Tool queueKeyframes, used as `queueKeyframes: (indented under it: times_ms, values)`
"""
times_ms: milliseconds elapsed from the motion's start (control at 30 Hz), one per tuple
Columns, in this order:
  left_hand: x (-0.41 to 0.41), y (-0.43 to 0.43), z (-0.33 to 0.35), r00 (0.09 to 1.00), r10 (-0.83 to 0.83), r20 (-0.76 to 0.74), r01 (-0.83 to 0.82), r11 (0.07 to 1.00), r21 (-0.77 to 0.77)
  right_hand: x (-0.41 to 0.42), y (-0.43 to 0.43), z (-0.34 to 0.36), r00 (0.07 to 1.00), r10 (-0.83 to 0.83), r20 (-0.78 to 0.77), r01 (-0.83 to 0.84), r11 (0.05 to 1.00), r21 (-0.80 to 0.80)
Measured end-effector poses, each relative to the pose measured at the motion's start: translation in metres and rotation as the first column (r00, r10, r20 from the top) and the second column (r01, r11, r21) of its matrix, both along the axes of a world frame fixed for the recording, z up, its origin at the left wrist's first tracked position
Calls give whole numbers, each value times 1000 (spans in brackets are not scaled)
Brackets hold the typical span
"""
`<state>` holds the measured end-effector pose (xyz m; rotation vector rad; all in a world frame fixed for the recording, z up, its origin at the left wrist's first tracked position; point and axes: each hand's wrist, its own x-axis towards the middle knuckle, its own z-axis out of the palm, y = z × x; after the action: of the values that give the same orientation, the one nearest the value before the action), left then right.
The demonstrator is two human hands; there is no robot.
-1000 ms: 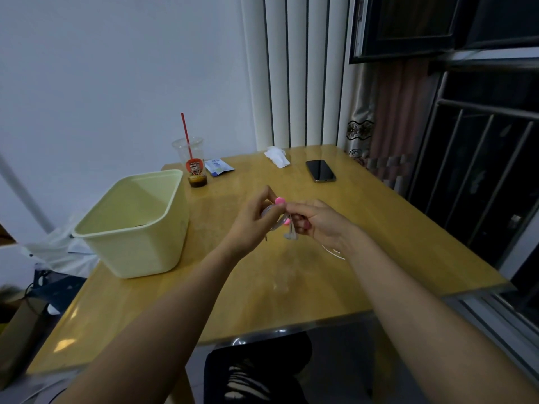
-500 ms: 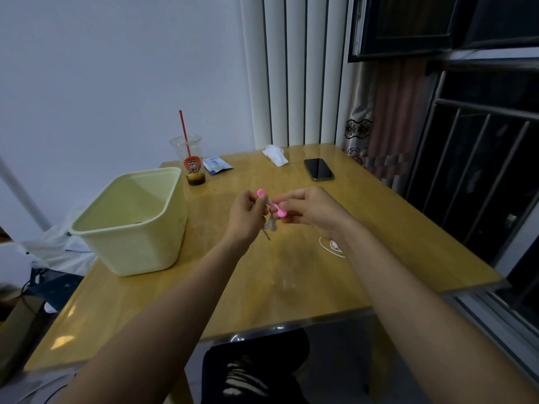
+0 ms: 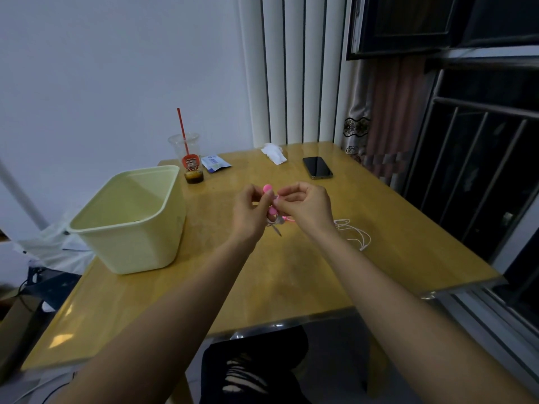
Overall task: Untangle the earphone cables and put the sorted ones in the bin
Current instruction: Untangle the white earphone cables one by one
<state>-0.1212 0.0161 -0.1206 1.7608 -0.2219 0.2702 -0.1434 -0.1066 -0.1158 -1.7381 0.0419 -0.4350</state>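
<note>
1. Earphones (image 3: 272, 212), pink: pinched between left hand (image 3: 252, 212) and right hand (image 3: 306, 209), above table (image 3: 291, 275) centre.
2. Pinch lightly; feed buds through loops, no yanking.
3. Then into bin (image 3: 137, 246) at left edge; white cable (image 3: 353, 236) near right edge likely next.

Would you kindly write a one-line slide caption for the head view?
Left hand and right hand pinch pink earphones above a wooden table, pale yellow plastic bin at left, white cable at right.
</note>
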Motion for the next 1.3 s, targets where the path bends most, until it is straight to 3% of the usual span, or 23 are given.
queueKeyframes:
  times_ms: [133, 233, 400, 567, 833, 967, 1200, 1300]
  values:
    - [1, 5, -2, 1000, 24, 7, -24, 999, 22, 1, -5, 1, 988, 144, -62, -140, 988, 67]
    - [0, 6, -2, 1000, 15, 18, -16, 1000, 20, 2, -5, 2, 987, 150, -53, -147, 988, 47]
    - [-4, 4, 2, 1000, -3, 15, 3, 1000, -30, 3, 3, -1, 995, -47, 89, 57, 992, -117]
    - [-4, 4, 3, 1000, 3, -12, -5, 993, -118, 7, 9, -6, 974, -76, 212, 116, 976, -184]
    - [-6, 9, -3, 998, -53, -33, 48, 988, -147, 20, 3, -5, 998, -2, 63, 32, 879, -475]
    - [-6, 12, -2, 996, -87, -6, 85, 986, -146, 19, -1, -6, 982, 178, -59, -186, 881, -436]
    - [-4, 20, -4, 989, -137, -48, 124, 972, -199, 10, -10, -4, 890, 391, -235, -418, 905, -79]
    - [-1, 25, -8, 989, -123, -82, 103, 970, -219, 12, -14, -7, 855, 458, -244, -425, 888, 179]
